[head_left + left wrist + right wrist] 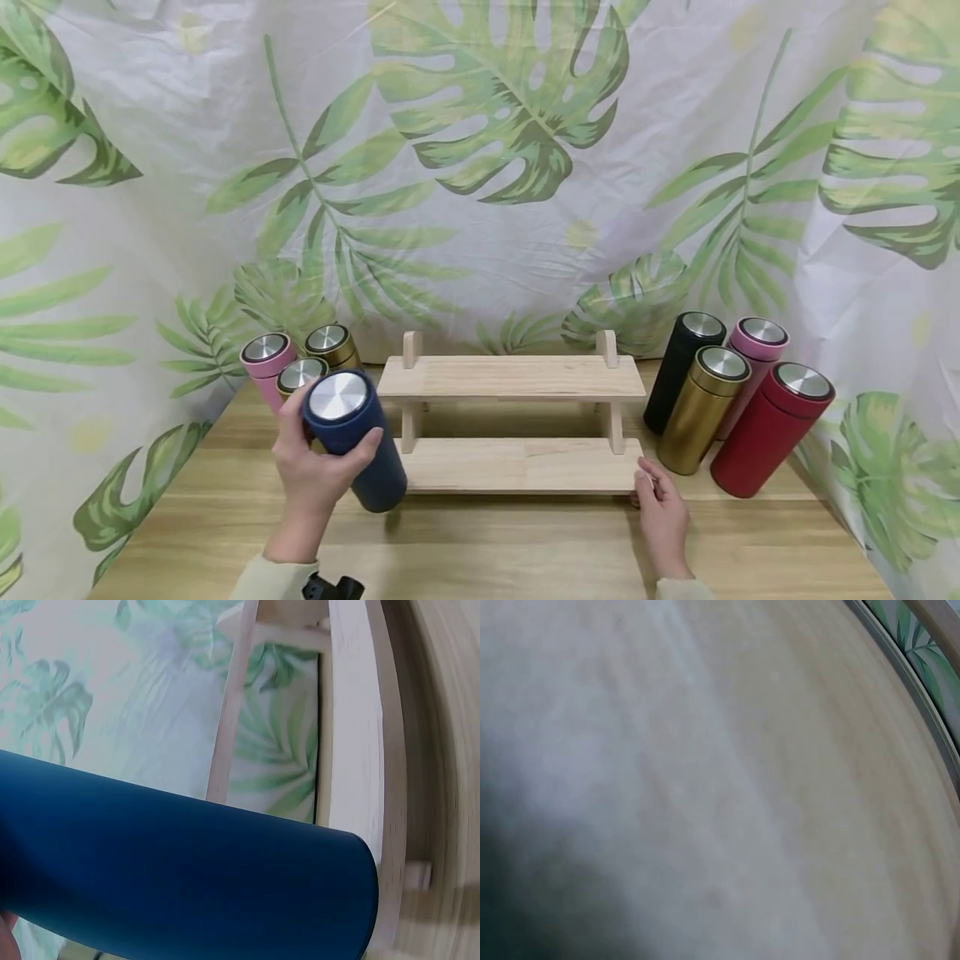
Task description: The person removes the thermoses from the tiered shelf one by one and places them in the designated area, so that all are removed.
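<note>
My left hand [318, 467] grips a dark blue thermos [386, 467] around its upper part, thumb on the near side. The thermos tilts, its silver lid facing up and its base overlapping the left end of a two-tier wooden display rack [517, 467] in the head view. Seen from the left wrist, the blue thermos [187, 862] lies across the picture in front of the rack's boards [356, 720]. At the right end of the lower tier, my right hand [663, 517] pinches the board's corner with curled fingers. Blurred pale wood [765, 787] fills most of the right wrist view.
Behind my left hand stand a pink thermos [267, 358] and two gold ones [335, 346]. To the rack's right are a black [678, 367], a gold [693, 425], a pink [761, 346] and a red thermos [772, 433]. A leaf-print cloth [510, 250] hangs behind the wooden table [487, 550].
</note>
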`<state>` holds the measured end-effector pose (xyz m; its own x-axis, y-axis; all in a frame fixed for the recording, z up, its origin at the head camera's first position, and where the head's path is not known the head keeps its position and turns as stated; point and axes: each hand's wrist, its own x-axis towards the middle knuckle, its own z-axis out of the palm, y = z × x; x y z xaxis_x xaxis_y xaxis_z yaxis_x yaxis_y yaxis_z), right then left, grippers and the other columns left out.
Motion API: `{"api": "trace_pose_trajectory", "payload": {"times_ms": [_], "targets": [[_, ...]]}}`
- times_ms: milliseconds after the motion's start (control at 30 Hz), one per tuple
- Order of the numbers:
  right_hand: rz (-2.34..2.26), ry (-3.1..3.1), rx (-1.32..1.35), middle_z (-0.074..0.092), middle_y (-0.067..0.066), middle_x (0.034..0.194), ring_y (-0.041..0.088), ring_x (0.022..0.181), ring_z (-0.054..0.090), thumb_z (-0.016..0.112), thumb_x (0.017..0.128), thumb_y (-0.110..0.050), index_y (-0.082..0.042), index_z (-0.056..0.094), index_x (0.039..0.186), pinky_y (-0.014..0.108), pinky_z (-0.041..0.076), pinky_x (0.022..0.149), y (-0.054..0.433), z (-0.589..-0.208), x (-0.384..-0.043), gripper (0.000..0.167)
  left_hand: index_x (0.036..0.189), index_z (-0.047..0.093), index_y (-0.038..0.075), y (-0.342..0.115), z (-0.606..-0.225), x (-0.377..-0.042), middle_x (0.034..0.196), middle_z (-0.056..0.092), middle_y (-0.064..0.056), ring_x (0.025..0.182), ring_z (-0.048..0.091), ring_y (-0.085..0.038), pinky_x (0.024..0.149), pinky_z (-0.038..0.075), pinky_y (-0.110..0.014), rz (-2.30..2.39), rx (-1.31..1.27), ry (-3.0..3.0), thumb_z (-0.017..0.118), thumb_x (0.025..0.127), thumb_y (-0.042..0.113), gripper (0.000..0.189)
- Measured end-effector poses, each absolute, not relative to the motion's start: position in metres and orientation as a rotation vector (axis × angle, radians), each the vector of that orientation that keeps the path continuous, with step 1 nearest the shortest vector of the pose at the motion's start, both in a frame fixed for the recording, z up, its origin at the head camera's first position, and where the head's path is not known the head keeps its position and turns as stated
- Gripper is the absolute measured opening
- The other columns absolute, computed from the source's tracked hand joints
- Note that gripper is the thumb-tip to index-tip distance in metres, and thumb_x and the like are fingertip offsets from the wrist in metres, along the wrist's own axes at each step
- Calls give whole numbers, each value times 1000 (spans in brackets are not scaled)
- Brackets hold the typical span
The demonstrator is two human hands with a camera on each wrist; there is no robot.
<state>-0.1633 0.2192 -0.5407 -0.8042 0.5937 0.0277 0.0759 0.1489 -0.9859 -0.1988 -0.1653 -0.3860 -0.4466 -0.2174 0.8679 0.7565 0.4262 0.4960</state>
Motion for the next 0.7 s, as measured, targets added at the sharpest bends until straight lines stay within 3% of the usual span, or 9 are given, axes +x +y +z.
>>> {"api": "trace_pose_trajectory", "payload": {"times_ms": [167, 367, 533, 700], "targets": [[1705, -2009, -636, 56, -25, 88, -2, 64, 53, 55, 94, -23, -5, 62, 117, 13, 48, 60, 217, -542, -164, 31, 118, 47, -16, -176, -377, -184, 114, 56, 9, 91, 56, 0, 77, 45, -10, -1220, -400, -1675, 78, 49, 3, 77], [1714, -1999, -625, 55, -27, 84, -1, 63, 53, 56, 93, -22, -4, 62, 117, 14, 48, 59, 217, -542, -163, 31, 118, 49, -14, -194, -384, -177, 113, 57, 7, 89, 56, -2, 72, 45, -10, -1228, -262, -1640, 75, 47, -4, 77], [1712, -2011, -633, 56, -25, 87, -1, 65, 54, 56, 93, -24, -5, 61, 118, 14, 49, 60, 217, -541, -163, 32, 123, 51, -6, -218, -403, -182, 112, 58, 7, 89, 57, -4, 68, 45, -9, -1186, -44, -1664, 80, 45, -6, 83], [1696, -2026, -636, 57, -22, 86, -1, 65, 54, 56, 93, -26, -6, 62, 118, 14, 48, 60, 218, -542, -164, 32, 129, 47, 9, -227, -406, -182, 118, 51, 13, 100, 52, -7, 73, 43, -11, -1153, 188, -1712, 83, 55, 1, 83]]}}
